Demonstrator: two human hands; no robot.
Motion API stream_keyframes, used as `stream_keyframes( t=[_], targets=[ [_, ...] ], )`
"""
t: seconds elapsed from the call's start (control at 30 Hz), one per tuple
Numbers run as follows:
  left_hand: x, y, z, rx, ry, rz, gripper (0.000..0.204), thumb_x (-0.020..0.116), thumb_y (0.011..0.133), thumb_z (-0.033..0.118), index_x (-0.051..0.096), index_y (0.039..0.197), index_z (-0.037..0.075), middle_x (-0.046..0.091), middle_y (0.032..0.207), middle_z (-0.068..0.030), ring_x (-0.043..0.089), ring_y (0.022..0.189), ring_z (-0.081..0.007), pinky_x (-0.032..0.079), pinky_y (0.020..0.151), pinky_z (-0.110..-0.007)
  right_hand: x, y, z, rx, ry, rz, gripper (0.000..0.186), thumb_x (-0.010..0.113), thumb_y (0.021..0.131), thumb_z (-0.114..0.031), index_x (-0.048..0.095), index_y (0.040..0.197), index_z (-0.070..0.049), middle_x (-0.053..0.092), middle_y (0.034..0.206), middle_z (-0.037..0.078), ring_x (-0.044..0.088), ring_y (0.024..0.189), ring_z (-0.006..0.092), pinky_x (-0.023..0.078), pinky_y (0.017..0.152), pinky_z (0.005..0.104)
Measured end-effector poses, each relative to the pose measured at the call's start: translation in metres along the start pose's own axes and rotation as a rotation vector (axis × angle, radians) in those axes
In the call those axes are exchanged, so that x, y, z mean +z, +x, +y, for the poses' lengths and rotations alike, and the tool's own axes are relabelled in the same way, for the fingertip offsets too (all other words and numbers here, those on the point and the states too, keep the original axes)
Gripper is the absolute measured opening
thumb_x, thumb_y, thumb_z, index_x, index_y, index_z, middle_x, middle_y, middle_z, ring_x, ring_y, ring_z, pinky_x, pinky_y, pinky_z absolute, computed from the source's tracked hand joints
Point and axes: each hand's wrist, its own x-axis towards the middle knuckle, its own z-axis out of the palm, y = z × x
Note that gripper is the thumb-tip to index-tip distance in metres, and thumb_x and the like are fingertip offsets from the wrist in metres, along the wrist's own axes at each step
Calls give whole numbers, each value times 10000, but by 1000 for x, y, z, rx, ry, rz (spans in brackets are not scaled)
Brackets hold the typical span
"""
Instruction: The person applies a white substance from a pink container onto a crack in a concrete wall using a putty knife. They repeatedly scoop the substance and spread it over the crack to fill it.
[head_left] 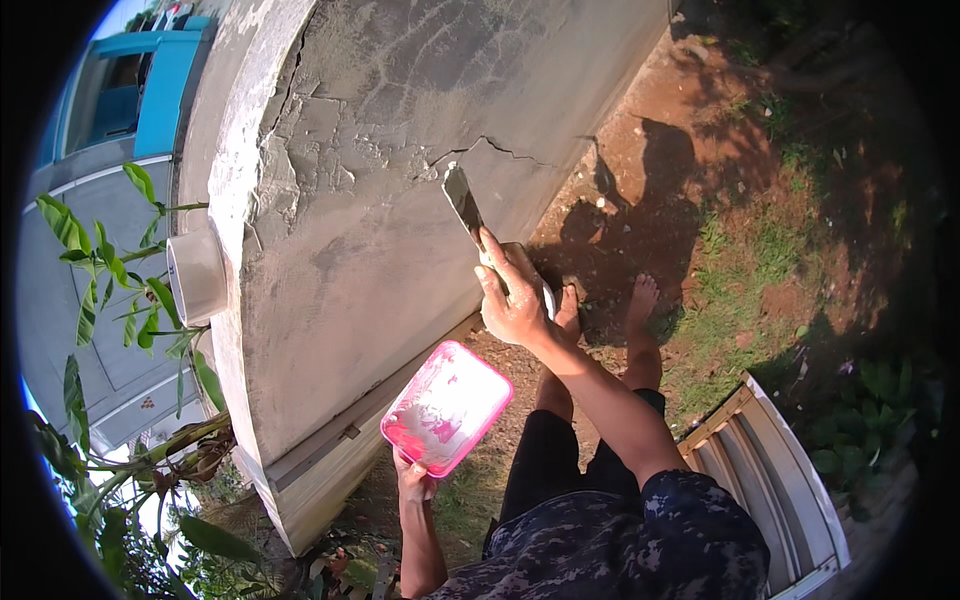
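Pink tray (404, 425), smeared with whitish paste (453, 392), is pinched at its edge by my left hand (415, 479); my right hand (516, 306) clasps a putty knife (462, 205) near the cracked wall (385, 245).

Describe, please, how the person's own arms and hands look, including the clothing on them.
The right hand and left hand show no gloves or wristbands; the right seems to bear pale smears. Both forearms are uncovered. The right sleeve is short, dark, with a blotchy camouflage-like pattern; the left sleeve cannot be made out.
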Motion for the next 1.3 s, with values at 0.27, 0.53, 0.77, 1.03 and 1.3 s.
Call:
stream_keyframes(
  t=[0.27, 0.53, 0.77, 1.03, 1.3],
  targets=[
    [-45, 4, 5, -19, 45, 55, 1103, 894, 558, 321, 258, 1413, 35, 433, 1352, -132, 462, 1232, -295, 416, 1022, -480, 105, 9, 50, -170, -10, 245, 557, 595, 836, 25, 423, 1365, 3, 563, 1016, 170, 522, 867, 291, 462, 735, 367],
    [-63, 5, 6, -50, 72, 95, 1122, 896, 552, 345, 251, 1418, 39, 424, 1361, -131, 457, 1234, -310, 408, 1026, -493, 105, -7, 29, -282, 76, 250, 559, 601, 825, 48, 407, 1349, 69, 587, 1073, 182, 513, 877, 290, 466, 741, 362],
    [-67, 5, 3, -81, 52, 142, 1086, 900, 533, 260, 286, 1401, 41, 462, 1333, -123, 488, 1207, -294, 424, 1012, -474, 109, 20, 38, -127, 46, 301, 565, 582, 862, 3, 369, 1384, 36, 523, 941, 159, 512, 837, 275, 453, 713, 361],
    [-72, 7, -4, -122, 82, 95, 1085, 897, 540, 263, 279, 1406, 50, 460, 1334, -126, 489, 1206, -300, 428, 1007, -480, 111, -22, 16, -161, 154, 225, 550, 578, 866, -16, 381, 1378, 27, 517, 967, 162, 552, 799, 261, 482, 667, 342],
    [-83, 5, -9, -167, 109, 63, 1084, 893, 548, 266, 272, 1412, 60, 458, 1335, -130, 489, 1204, -306, 432, 1003, -485, 123, 21, 18, 16, 160, 368, 583, 562, 877, -14, 321, 1404, 43, 527, 952, 151, 510, 830, 264, 445, 719, 347]
  ],
)
